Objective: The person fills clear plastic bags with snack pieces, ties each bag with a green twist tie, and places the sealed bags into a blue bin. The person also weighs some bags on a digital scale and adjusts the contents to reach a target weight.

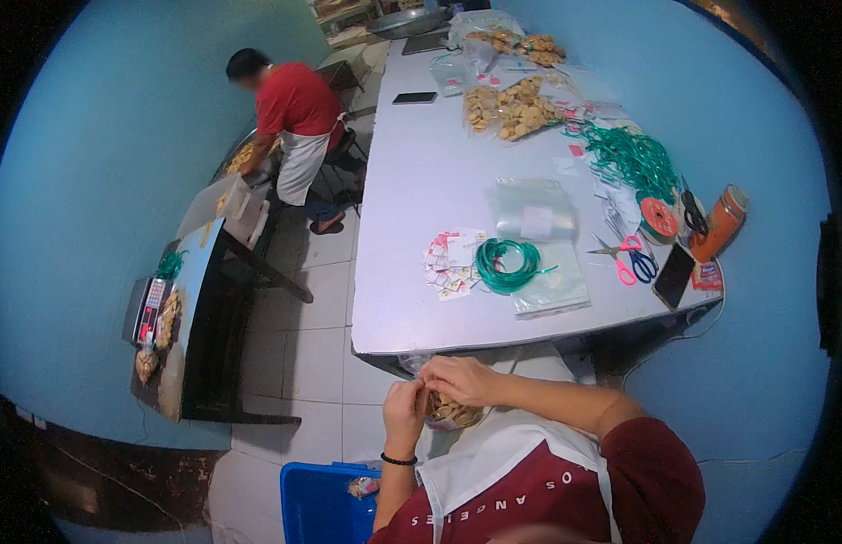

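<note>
In my lap, just below the near table edge, sits a clear plastic bag of tan biscuit-like pieces (452,415). My left hand (403,410), a dark band on its wrist, is closed on the gathered top of this bag. Beside it, my right hand (464,378) reaches in from the right with its fingers pinched on the same gathered part. The fingertips of both hands meet there, and what lies between them is partly hidden. On the table ahead rest a coil of green ribbon (509,267), flat clear bags (552,290) and small printed labels (448,256).
Pink-handled scissors (628,258), a phone (675,276) and an orange bottle (720,222) lie at the table's right. Filled bags (525,109) stand farther back. A blue bin (317,503) is at lower left. A person in red (299,102) works near a side table with a scale (147,308).
</note>
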A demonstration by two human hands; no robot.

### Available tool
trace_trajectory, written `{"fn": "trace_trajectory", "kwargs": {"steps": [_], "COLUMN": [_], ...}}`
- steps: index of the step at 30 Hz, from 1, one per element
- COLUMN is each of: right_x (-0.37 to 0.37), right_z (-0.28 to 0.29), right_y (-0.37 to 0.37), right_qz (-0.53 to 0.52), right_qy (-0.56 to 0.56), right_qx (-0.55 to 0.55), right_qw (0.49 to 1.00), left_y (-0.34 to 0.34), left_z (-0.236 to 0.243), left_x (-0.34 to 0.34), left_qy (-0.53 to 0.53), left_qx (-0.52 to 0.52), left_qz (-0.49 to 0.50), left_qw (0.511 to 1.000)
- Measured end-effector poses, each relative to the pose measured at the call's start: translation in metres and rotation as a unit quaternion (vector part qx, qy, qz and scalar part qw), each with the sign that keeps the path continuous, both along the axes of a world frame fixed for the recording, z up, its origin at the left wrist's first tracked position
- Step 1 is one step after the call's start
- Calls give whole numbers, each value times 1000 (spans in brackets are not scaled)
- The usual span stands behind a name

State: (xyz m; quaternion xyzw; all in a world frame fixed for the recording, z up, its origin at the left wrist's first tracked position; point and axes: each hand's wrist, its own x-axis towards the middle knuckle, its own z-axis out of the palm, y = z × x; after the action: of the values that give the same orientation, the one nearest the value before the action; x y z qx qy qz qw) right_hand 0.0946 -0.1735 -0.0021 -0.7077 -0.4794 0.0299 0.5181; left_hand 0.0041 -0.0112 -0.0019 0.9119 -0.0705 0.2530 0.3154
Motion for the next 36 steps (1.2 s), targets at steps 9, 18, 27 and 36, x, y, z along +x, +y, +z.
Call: {"fn": "trace_trajectory", "kwargs": {"steps": [9,18,27,36], "right_x": [9,12,11,-2], "right_z": [5,-5,-11,-24], "right_y": [-3,-5,6,9], "right_qz": [60,89,44,26], "right_qy": [66,125,72,12], "right_qx": [-45,-89,-102,-31], "right_qw": [995,984,991,999], "left_y": [4,19,4,3], "left_z": [-7,5,14,14], "left_x": [-10,-3,4,-14], "left_qy": [113,3,-87,-82], "left_qx": [-339,59,153,123], "left_qz": [-24,-75,-11,59], "left_qw": [934,995,984,987]}}
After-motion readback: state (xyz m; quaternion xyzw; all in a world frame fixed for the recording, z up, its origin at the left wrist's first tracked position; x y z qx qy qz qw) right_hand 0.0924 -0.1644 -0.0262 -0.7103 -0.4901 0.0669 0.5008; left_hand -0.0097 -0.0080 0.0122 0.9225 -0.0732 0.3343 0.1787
